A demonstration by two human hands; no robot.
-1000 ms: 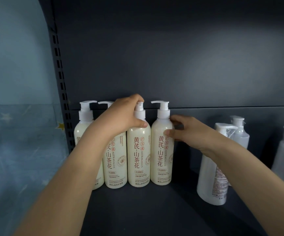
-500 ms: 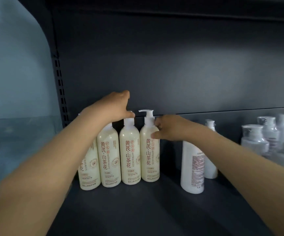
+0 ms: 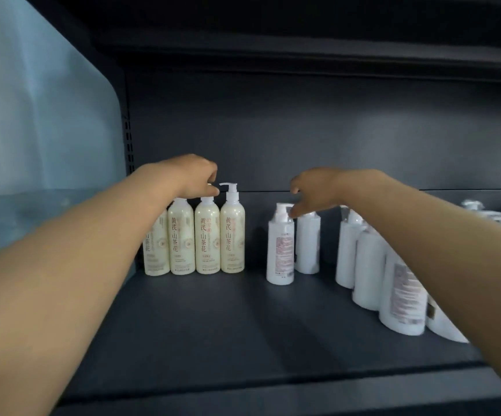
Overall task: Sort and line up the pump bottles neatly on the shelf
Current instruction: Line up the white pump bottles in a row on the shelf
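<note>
Two bare forearms reach into a dark grey shelf (image 3: 213,325), seen from above and behind the hands. A row of four tall cream bottles (image 3: 181,235) with red-brown lettering stands upright on it, side by side and touching, labels facing forward. The left hand (image 3: 192,178) sits on top of this row, palm down, with its fingers curled over the tops of the middle bottles. Thumb and fingertips close around the pump of the third cream bottle (image 3: 207,235), and the pump head itself is hidden under the hand. The last bottle in the row (image 3: 232,232), at its right end, is not touched, and its white pump shows in full with the spout pointing left. To the right of the row, past a gap of bare shelf, a slimmer white bottle (image 3: 280,250) stands upright, with a second white bottle (image 3: 307,244) just behind it. The right hand (image 3: 315,190) hovers over these two with fingers spread and loosely bent, holding nothing. One fingertip lies beside the nearer bottle's pump, though motion blur hides whether it touches. Further right of the row, more white bottles (image 3: 369,271) crowd together, partly hidden by the right forearm. To the left of the row rises a pale blue panel (image 3: 42,130).
</note>
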